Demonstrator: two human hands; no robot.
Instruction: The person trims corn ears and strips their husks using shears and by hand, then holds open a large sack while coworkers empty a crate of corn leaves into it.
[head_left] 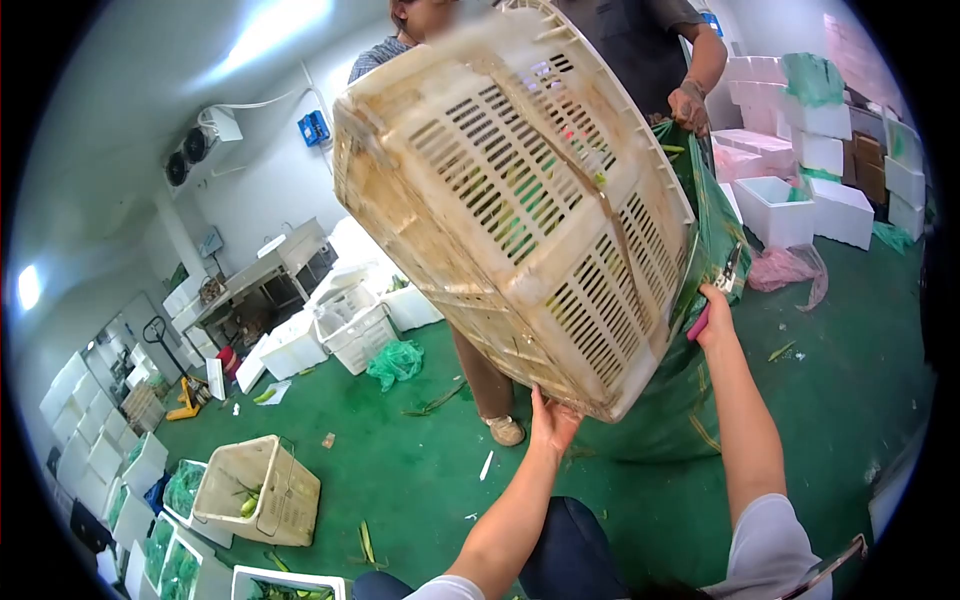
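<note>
A large off-white plastic crate (480, 290) with a slotted, dirt-stained bottom is tilted up in front of me, its base toward me. My left hand (555, 422) grips its lower edge, thumb up the side. My right hand (714, 318) is closed around pink-handled pruning shears (698, 323), metal blades up against a green plastic bag (715, 215). This bag hangs behind the crate's right side down to the floor. Another person's hand (688, 106) clutches its top. Through the slots show bits of green; the crate's inside is otherwise hidden.
Two people stand beyond the crate. A smaller cream crate (290, 500) with some green produce sits on the green floor at lower left, beside foam boxes (205, 570). More foam boxes (775, 212) are at right. Leaf scraps and green film (396, 365) lie about.
</note>
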